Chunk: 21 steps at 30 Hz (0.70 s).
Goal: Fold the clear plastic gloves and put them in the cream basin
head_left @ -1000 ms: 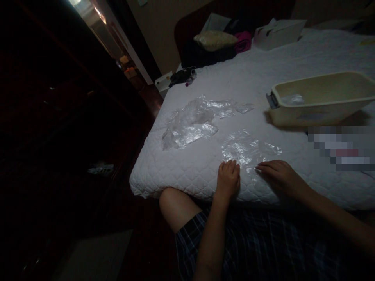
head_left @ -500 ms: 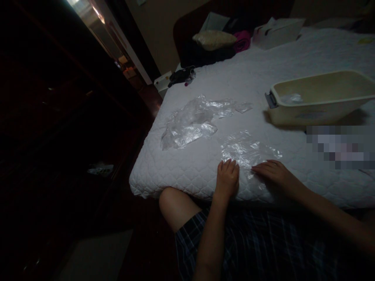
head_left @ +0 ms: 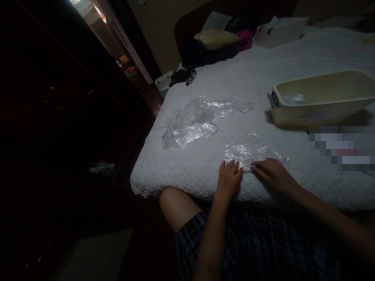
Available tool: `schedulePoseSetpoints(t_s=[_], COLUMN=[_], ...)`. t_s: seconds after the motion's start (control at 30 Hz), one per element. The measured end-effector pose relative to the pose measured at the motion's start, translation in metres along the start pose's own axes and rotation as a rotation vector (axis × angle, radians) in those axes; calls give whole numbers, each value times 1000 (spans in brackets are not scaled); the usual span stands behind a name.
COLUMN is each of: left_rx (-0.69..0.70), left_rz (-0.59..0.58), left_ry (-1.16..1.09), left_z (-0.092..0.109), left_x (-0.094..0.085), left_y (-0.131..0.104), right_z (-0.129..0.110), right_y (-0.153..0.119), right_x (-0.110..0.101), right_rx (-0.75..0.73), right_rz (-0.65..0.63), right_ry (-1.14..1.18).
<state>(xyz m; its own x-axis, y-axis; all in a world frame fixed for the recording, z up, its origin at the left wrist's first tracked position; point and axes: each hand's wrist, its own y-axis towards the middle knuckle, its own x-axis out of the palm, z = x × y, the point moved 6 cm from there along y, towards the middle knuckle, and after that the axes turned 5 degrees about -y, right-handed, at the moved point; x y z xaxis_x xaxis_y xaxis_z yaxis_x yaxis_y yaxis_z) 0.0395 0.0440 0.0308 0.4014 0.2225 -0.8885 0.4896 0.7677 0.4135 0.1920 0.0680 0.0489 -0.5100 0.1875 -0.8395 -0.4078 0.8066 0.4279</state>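
Observation:
A clear plastic bag [head_left: 244,148] lies spread on the white quilted bed [head_left: 181,171] near its front edge. My left hand [head_left: 230,177] rests on the near left part of the bag, palm down with its fingers spread. At the near edge of the bag, my right hand [head_left: 272,173] pinches the plastic between thumb and fingers. More crumpled clear plastic [head_left: 190,121] lies further back to the left, apart from both hands.
A cream plastic bin [head_left: 319,111] with a grey handle stands at the right, some clear plastic inside. Behind are a white box [head_left: 279,33], a beige pillow [head_left: 216,39] and a magenta roll [head_left: 243,40]. Something pixelated lies below the bin.
The near edge of the bag is now folded or drawn in, with less plastic showing between and below my hands. My right hand has shifted slightly; the left fingers are more spread.

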Motion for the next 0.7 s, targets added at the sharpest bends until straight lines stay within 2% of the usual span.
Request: schedulePoseSetpoints(t_s=[0.2,0.3,0.57,0.7], left_rx=[18,18,30,24], left_rz=[-36,-30,-9,-34], left_ry=[13,20,7,25], left_z=[1,2,2,2], left_x=[1,0,-2,0], left_y=[0,1,1,2], right_z=[7,8,5,4], right_y=[8,11,17,19], right_x=[2,3,7,9], right_rx=[157,183,105,56], right_rz=[-21,-21,9,18], right_ry=[52,36,-99,-118])
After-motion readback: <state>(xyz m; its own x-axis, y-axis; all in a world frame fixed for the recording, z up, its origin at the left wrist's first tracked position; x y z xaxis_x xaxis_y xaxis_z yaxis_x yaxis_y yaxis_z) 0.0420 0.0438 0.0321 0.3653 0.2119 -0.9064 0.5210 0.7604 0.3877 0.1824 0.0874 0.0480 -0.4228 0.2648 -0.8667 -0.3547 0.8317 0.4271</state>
